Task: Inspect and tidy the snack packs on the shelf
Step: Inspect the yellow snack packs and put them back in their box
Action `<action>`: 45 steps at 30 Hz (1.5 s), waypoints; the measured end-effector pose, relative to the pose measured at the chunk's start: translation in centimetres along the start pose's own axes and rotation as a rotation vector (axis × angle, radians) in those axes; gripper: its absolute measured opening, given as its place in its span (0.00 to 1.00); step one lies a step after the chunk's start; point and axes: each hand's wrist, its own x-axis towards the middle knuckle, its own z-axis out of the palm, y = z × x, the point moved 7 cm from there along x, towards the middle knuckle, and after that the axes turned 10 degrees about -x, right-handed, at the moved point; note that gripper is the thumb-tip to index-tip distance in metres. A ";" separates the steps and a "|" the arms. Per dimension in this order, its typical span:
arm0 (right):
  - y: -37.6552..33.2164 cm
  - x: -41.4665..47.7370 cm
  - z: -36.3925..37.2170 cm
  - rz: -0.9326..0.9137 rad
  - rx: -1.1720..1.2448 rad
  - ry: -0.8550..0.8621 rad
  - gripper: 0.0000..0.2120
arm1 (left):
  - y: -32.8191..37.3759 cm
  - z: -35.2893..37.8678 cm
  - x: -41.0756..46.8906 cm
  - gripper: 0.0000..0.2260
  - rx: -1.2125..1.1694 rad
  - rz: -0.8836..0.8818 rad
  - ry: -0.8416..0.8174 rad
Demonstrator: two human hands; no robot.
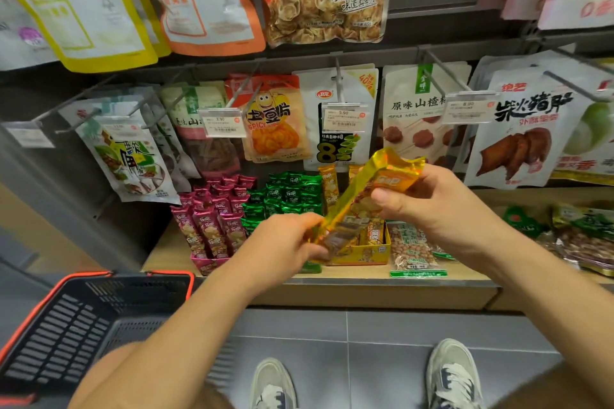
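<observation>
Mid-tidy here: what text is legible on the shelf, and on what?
"3.90": left price tag
"5.90": middle price tag
"8.90": right price tag
"SPICY": yellow crisp pack
"40%": white hanging pack
"原味山楂": hawthorn pack
Too blurred: print on the gold pack, small print on the tags.

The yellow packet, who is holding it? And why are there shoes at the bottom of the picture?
It is one picture from a camera worn on a person's head, looking forward and down, so their own shoes show. No machine, only two bare hands. The left hand grips the lower end of the long yellow snack pack and the right hand grips its upper end, in front of the wooden shelf. On the shelf stand pink packs, green packs and a yellow box of more yellow ones, with a peanut bag beside it. Other snack bags hang on hooks above. A black basket is at the lower left.
</observation>
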 end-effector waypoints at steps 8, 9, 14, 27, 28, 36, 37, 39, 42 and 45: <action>0.8 -0.1 1.8 -0.124 -0.583 -0.053 0.12 | 2.7 0.0 -0.3 0.18 -0.445 0.100 0.065; 1.1 -0.2 2.5 -0.146 -0.656 -0.080 0.08 | 2.9 -0.4 -0.3 0.18 -0.540 0.107 0.082; 2.9 -0.1 4.9 -0.109 -0.655 -0.174 0.06 | 3.5 -1.2 -0.7 0.10 -0.340 0.173 0.200; 14.7 3.9 1.2 0.273 -0.928 -0.375 0.13 | 0.3 -4.4 6.0 0.10 -0.086 0.071 0.360; 15.3 4.7 0.6 0.282 -0.927 -0.315 0.13 | 0.1 -4.1 7.1 0.08 -0.051 0.074 0.352; 17.0 12.9 -2.9 0.206 -0.969 0.119 0.16 | -3.9 0.2 14.7 0.12 0.264 -0.052 0.219; 17.1 14.0 -2.9 0.165 -0.992 0.140 0.17 | -4.3 0.3 15.6 0.12 0.306 -0.064 0.233; 17.7 16.0 -2.7 0.096 -1.038 0.132 0.21 | -4.3 0.6 17.2 0.13 0.367 -0.024 0.249; 19.5 18.3 -1.9 0.133 -1.111 0.050 0.27 | -4.4 1.8 18.9 0.11 0.496 0.029 0.216; 20.8 20.0 -1.3 0.172 -1.190 -0.016 0.28 | -5.9 2.8 20.5 0.11 0.695 -0.047 0.142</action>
